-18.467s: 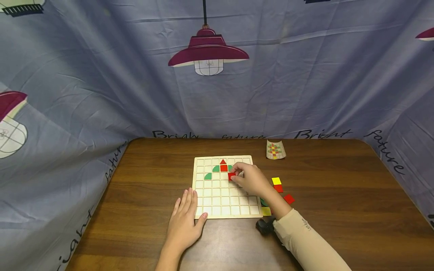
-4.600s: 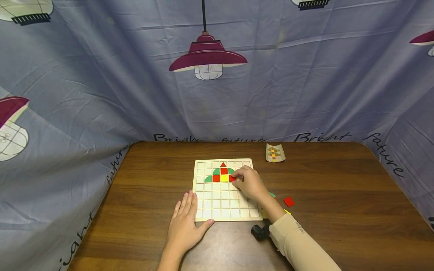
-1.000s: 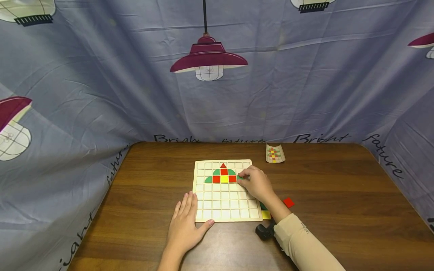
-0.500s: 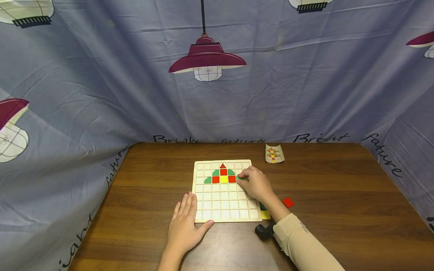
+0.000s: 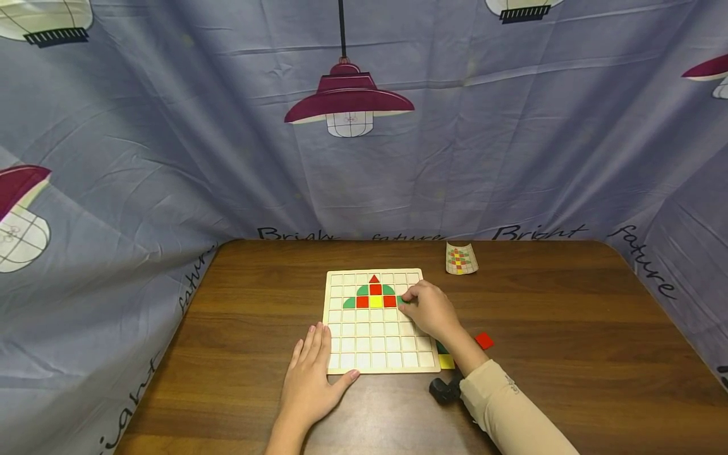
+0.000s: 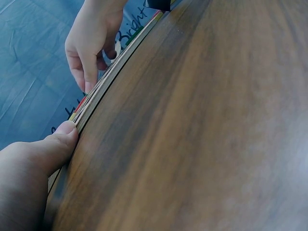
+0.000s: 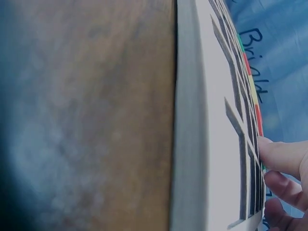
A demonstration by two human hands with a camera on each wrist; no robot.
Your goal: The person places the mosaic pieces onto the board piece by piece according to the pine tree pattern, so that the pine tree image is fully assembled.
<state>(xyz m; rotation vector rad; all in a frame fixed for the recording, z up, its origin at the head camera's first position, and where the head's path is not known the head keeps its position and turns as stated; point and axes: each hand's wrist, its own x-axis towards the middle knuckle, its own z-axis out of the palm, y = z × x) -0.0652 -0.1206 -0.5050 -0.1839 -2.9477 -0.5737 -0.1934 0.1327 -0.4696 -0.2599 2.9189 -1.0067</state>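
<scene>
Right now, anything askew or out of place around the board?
Only small things: the loose red tile lies askew right of the board, and the pattern card looks curled, not flat. No spill or damage visible.

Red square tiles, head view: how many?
4: red square below the red triangle, red squares either side of the yellow square on the board, loose red square on the table. Others may hide beneath the right forearm.

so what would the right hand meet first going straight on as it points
Probably the red square beside the green piece that the right hand pinches, though its height is unclear.
</scene>
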